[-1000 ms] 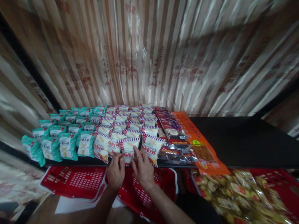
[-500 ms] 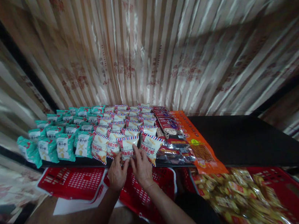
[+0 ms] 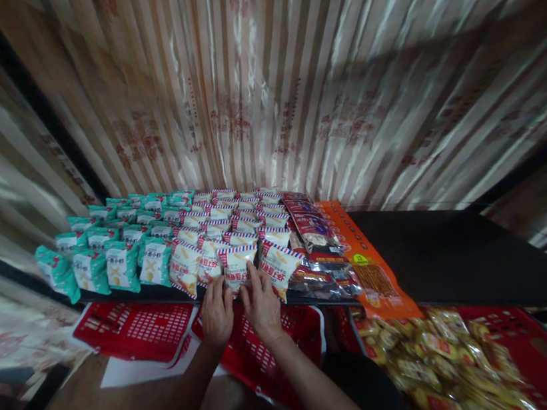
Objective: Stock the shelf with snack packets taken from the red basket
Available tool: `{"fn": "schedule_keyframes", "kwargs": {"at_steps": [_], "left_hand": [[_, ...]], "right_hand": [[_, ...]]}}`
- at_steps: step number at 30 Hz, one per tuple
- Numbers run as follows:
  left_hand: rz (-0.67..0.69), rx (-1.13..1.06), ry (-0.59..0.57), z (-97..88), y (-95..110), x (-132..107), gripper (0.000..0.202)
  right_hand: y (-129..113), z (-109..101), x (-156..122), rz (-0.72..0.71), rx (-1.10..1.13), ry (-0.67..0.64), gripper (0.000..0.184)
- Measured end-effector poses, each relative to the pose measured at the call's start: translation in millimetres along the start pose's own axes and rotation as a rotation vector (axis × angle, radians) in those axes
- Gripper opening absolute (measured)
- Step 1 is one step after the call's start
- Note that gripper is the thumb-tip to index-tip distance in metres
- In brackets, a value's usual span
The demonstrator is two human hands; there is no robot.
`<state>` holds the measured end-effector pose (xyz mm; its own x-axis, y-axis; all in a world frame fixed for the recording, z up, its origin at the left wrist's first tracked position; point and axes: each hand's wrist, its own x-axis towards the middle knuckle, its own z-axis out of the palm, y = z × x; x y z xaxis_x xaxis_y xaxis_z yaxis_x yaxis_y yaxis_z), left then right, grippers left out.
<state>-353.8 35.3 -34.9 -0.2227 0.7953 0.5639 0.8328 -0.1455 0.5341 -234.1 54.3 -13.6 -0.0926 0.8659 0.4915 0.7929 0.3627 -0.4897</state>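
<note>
A white snack bag [image 3: 238, 265] with red lettering and a red-and-blue striped top edge stands in the front row of a black shelf. At its lower left corner are the bent fingers of my left hand [image 3: 216, 315]. My right hand [image 3: 262, 304] grips its lower right side, one finger reaching up the front. The fingertips under the bag are partly hidden. Matching white bags [image 3: 280, 266] stand tightly beside and behind it in several rows. To the left are rows of teal snack bags [image 3: 121, 265].
Dark flat packets [image 3: 313, 227] and an orange packet [image 3: 376, 272] lie right of the white bags. Black shelf board [image 3: 441, 257] extends rightward. Below are red baskets [image 3: 139, 330], one with yellow-wrapped snacks [image 3: 439, 358]. Striped curtain [image 3: 248, 87] hangs behind.
The view has shifted slightly, so the shelf sits a little further right. Both hands stay at the same front white bag, with hardly any movement.
</note>
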Motion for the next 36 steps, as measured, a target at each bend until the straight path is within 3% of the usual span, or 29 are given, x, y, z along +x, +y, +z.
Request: {"fn": "schedule_keyframes", "kwargs": {"at_steps": [8,12,24,28,36], "left_hand": [[0.014,0.026,-0.08,-4.6,-12,4,0.029],[0.033,0.116,-0.029,-12.9,-14,11,0.028],[0.136,0.163,0.027,-40.5,-3,71,0.035],[0.182,0.165,-0.05,-40.1,1,85,0.038],[0.137,0.264,-0.226,-27.1,1,98,0.064]], "right_hand": [[-3,1,0,-0.005,-0.001,0.026,0.062],[-5,-1,2,0.004,-0.012,0.019,0.062],[-10,-6,7,-0.001,-0.023,0.076,0.064],[-10,-5,7,0.002,-0.055,0.052,0.064],[-7,-4,7,-0.007,-0.077,0.031,0.065]]}}
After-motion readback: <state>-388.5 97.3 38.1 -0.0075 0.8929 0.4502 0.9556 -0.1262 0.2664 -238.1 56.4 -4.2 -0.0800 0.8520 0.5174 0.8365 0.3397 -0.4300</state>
